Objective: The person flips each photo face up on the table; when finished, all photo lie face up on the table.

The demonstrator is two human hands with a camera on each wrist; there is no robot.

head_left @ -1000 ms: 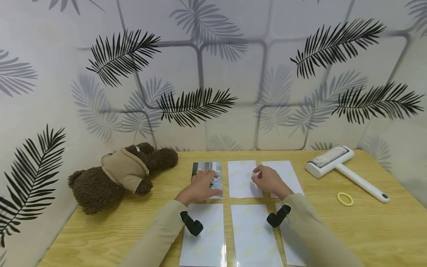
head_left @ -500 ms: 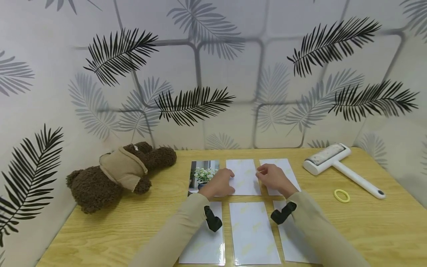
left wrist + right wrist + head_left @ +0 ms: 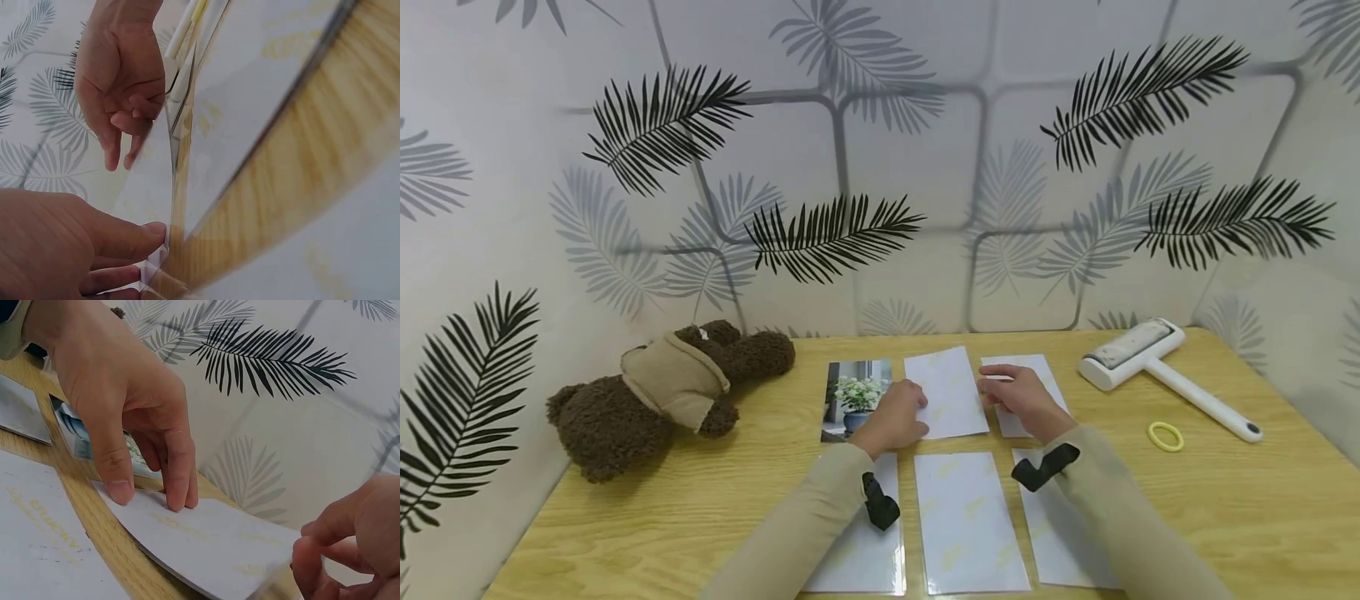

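Observation:
A white-backed photo print [image 3: 946, 396] with faint yellow lettering is in the middle of the back row, slightly turned and raised on its right side. My left hand [image 3: 893, 418] holds its left edge, thumb and fingers at the margin. At its right edge, my right hand [image 3: 1018, 398] pinches the print between thumb and fingers, and the sheet [image 3: 206, 540] bows upward there. To the left lies a face-up photo [image 3: 856, 398] of white flowers in a blue pot. Another white-backed print [image 3: 1037, 367] is partly hidden behind my right hand.
A nearer row holds white-backed prints, the middle print [image 3: 970, 521] fully visible and the others partly under my sleeves. A brown teddy bear [image 3: 673, 383] lies at left. A white lint roller [image 3: 1195, 396] and a yellow ring [image 3: 1166, 436] are at right on the wooden table [image 3: 1247, 508].
My left hand has moved right from the flower photo, uncovering it, to the middle print's left edge. The middle print has tilted and its right side has come up with my right hand.

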